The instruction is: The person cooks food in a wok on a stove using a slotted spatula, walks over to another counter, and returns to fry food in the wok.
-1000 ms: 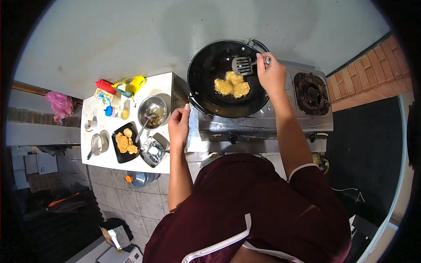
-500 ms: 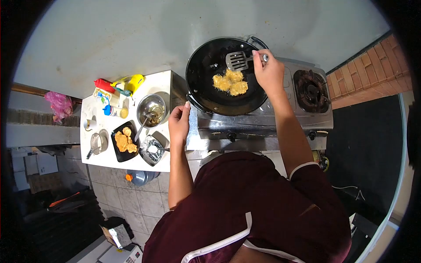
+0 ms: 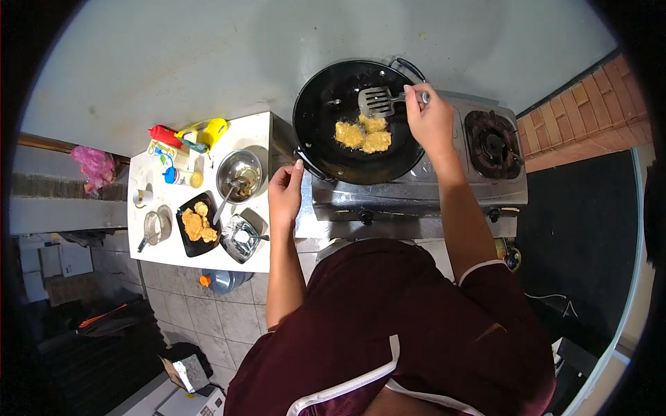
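Note:
A black pan stands on the left side of the gas stove, with several golden battered pieces in its middle. My right hand is closed round the handle of a slotted spatula. The spatula's head is over the upper piece and seems to overlap its edge; whether it touches is unclear. At the pan's lower left, my left hand is closed, its thumb and fingers close to the side handle. What its fingers hold, if anything, is hidden.
The stove's second burner is at the right. On the white table at the left are a black plate of battered pieces, a metal bowl with a spoon, a powdery dish, a strainer and bottles. A wall rises behind the pan.
The spatula has moved slightly left and down over the pieces since the first frame, with my right hand still round it. My left hand has stayed beside the pan.

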Demonstrator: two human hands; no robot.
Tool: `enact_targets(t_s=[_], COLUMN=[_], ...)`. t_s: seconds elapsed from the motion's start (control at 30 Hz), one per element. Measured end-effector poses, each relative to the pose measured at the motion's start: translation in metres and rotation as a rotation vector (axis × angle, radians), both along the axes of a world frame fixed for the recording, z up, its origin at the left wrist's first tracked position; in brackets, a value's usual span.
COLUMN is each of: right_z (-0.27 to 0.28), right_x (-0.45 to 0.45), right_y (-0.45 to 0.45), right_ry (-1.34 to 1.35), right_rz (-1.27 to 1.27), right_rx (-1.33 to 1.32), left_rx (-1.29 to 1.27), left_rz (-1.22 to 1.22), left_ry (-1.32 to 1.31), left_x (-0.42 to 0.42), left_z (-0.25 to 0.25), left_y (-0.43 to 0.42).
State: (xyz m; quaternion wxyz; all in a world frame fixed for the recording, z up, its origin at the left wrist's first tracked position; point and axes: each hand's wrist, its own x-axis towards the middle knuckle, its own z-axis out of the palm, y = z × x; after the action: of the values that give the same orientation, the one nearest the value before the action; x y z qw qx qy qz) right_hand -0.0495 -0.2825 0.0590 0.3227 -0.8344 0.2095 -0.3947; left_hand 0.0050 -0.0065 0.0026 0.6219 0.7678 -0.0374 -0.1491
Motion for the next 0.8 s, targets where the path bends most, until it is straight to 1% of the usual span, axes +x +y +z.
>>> enact_targets(t_s=[0.13,0.2,0.27,0.33,0.4,0.47,0.53,0.63,0.73,0.8], right_z=[-0.01,-0.016,-0.019,-0.023,-0.017,-0.009,-0.021,-0.019,-0.014,-0.014], right_x=[-0.003,-0.001,0.002,0.007,0.007,0.006,0.011,0.011,0.011,0.011], right_y=[0.009,0.008,0.008,0.01,0.013,0.014,0.005,-0.002,-0.008,-0.008], right_ry=[-0.052,-0.023,-0.04,-0.105,-0.094,0.067,0.041,0.077,0.119,0.135], right_rz=[0.048,0.063,0.097,0.149,0.17,0.073,0.047,0.008,0.016,0.045], right_rx=[-0.018,-0.107,-0.105,-0.177,-0.145,-0.007,-0.014,0.08,0.039,0.059], left_rx=[0.005,0.0,0.011,0.016,0.02,-0.013,-0.016,-0.005,0.009,0.015], left_rz=[-0.003,-0.001,0.005,0.014,0.021,0.015,0.022,0.027,0.04,0.051], left_ry=[0.004,0.006,0.001,0.007,0.015,0.016,0.009,-0.01,-0.017,-0.013], left_x=[0.001,0.0,-0.001,-0.002,-0.003,-0.002,-0.003,-0.002,-0.003,-0.005], left_z=[-0.002,-0.001,0.0,0.003,0.004,0.002,0.002,-0.001,0.003,0.004], left_y=[-0.001,-0.001,-0.001,-0.002,-0.002,-0.001,0.0,0.004,0.005,0.006])
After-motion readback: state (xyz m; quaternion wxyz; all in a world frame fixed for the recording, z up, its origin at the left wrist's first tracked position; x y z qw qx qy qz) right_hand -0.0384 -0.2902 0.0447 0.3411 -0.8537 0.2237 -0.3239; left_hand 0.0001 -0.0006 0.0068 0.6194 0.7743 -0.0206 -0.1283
